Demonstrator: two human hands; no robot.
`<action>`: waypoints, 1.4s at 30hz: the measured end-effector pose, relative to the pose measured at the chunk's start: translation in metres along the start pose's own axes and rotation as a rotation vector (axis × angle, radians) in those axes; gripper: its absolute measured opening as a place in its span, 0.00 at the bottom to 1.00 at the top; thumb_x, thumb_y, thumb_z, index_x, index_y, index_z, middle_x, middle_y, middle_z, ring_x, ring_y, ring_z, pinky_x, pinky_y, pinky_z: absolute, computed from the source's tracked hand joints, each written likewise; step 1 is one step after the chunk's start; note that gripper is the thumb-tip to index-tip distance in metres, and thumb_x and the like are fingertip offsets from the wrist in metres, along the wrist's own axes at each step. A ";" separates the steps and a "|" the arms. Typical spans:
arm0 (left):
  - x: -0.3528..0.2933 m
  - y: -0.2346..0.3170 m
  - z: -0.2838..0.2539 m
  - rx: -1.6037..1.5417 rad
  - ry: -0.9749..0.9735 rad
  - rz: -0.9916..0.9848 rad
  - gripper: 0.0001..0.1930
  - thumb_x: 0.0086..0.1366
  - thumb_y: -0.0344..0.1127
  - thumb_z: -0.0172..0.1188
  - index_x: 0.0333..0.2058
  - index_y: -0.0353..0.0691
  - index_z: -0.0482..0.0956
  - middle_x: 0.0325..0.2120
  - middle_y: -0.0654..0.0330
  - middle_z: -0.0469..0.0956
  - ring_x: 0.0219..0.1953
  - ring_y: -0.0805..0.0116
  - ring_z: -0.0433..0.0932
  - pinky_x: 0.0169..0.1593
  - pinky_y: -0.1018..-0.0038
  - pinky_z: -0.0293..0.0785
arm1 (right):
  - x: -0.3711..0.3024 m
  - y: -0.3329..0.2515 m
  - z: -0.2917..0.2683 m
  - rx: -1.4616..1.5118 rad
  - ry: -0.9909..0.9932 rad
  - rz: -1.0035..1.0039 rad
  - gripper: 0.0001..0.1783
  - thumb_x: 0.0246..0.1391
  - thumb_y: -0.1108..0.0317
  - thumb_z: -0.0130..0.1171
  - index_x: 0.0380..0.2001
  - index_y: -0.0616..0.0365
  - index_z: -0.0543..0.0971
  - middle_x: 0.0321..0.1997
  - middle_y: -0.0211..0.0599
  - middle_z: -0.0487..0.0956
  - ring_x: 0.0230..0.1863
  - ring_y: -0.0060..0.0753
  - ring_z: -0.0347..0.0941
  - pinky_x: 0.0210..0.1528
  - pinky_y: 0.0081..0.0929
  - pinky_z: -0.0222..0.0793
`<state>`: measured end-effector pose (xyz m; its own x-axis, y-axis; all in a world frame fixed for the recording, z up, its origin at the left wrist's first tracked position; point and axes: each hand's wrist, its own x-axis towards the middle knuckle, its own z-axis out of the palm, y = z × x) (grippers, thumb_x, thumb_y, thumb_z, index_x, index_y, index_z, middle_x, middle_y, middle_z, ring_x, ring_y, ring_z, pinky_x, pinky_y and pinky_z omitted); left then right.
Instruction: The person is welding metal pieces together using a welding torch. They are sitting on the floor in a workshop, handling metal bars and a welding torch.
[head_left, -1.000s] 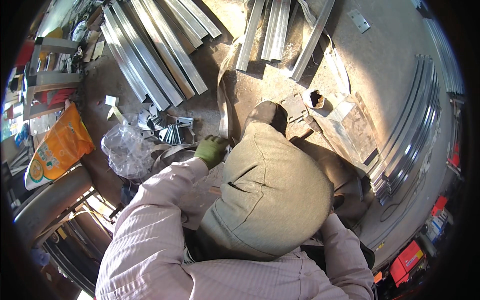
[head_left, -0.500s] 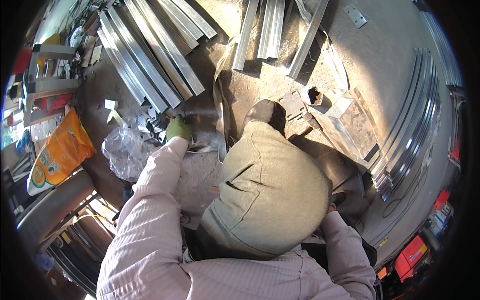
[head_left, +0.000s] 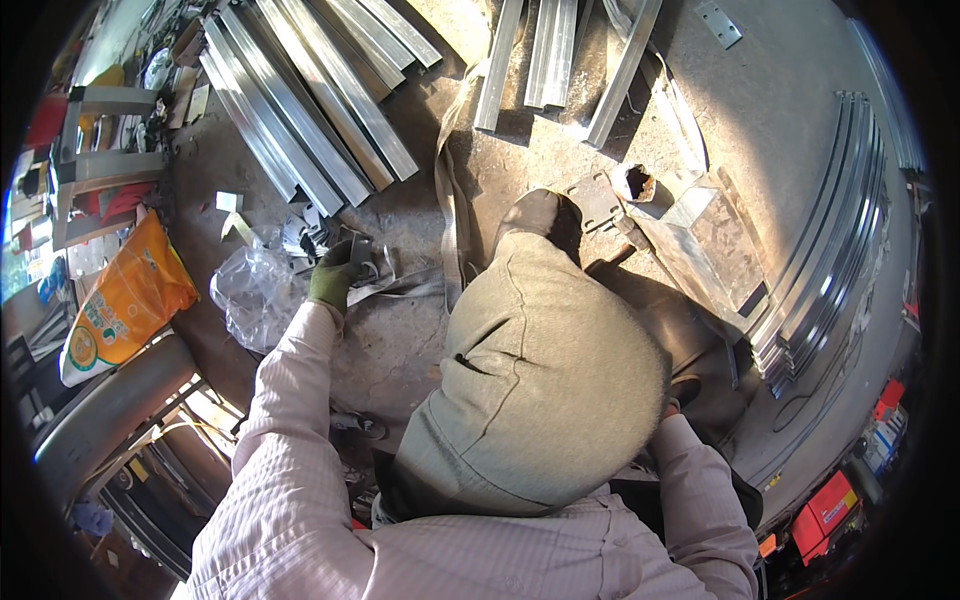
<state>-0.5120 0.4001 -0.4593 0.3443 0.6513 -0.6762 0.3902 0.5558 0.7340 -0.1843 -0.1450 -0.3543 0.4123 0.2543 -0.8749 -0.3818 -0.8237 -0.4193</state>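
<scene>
My left hand (head_left: pixel 334 274), in a green glove, is closed at the edge of a small heap of metal pieces (head_left: pixel 300 236). A small grey metal piece (head_left: pixel 362 252) shows at its fingertips; its exact shape is hard to make out. Beside the hand lies a crumpled clear plastic bag (head_left: pixel 255 298). A grey flat strap (head_left: pixel 405 287) runs along the floor just right of the fingers. My right hand (head_left: pixel 672 408) is mostly hidden behind my raised knee, with only a sliver showing and its fingers out of sight.
Long metal channels (head_left: pixel 310 110) lie at the far left, more channels (head_left: pixel 548 60) at the far middle. A stack of shiny profiles (head_left: pixel 825 240) lies on the right. Near my shoe are a short pipe (head_left: pixel 634 183) and an angled metal piece (head_left: pixel 695 250). An orange bag (head_left: pixel 130 300) is at left.
My left hand has drawn back slightly to the left and turned, with a small grey metal piece now showing at its fingers. The right hand stays behind the knee.
</scene>
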 end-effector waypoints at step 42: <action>0.014 -0.013 0.151 1.235 0.196 0.051 0.19 0.66 0.35 0.62 0.55 0.47 0.83 0.51 0.46 0.84 0.56 0.44 0.83 0.56 0.52 0.80 | 0.006 0.016 -0.003 0.041 -0.065 0.046 0.32 0.69 0.62 0.62 0.71 0.64 0.69 0.67 0.48 0.79 0.65 0.38 0.77 0.64 0.28 0.72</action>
<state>-0.3830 0.3239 -0.4876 0.2912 0.7829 -0.5499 0.9561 -0.2585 0.1383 -0.1854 -0.1581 -0.3654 0.3395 0.2503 -0.9067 -0.4334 -0.8139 -0.3870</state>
